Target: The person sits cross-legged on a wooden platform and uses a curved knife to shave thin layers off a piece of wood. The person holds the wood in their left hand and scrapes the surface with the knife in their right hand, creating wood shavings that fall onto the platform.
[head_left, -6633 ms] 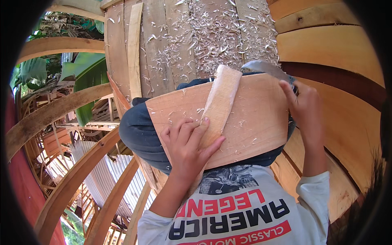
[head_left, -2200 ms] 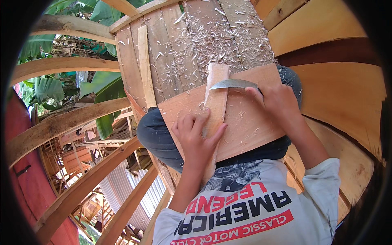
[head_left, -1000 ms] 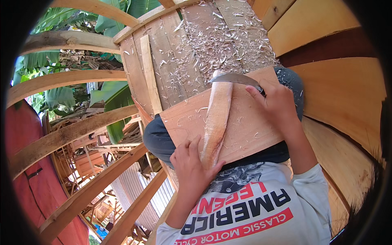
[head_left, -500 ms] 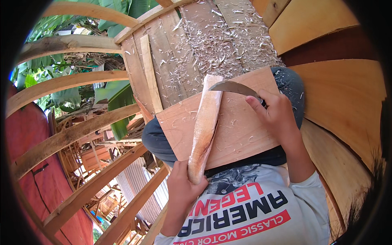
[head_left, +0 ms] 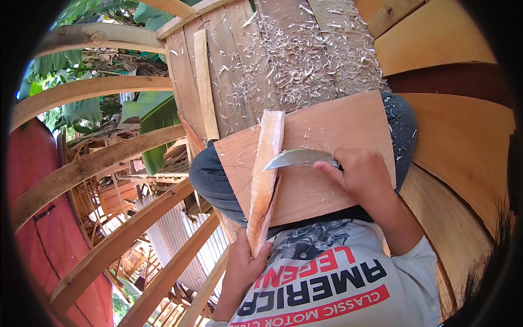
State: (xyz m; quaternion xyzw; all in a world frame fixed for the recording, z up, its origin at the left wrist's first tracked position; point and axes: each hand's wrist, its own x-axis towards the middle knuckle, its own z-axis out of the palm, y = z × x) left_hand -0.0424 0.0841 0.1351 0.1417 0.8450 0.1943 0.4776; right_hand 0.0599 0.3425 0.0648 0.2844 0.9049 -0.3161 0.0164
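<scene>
My left hand (head_left: 246,260) is closed round the near end of a long piece of wood (head_left: 264,163), pale at the far end and darker brown toward my grip. The piece slants away from me across a flat wooden board (head_left: 332,131) on my lap. My right hand (head_left: 359,171) grips a knife with a curved blade (head_left: 294,158); the handle is mostly hidden in my fist. The blade lies over the board with its tip at the wood's right side, about mid-length.
Pale shavings (head_left: 305,71) cover the plank floor (head_left: 234,60) ahead, where a thin wooden strip (head_left: 204,82) lies at the left. Wooden slats (head_left: 125,242) form an open railing on my left. A wall of broad boards (head_left: 463,131) curves along my right.
The knife has come down toward me from the wood's far end to about its middle. The wood has shifted slightly left and turned a little.
</scene>
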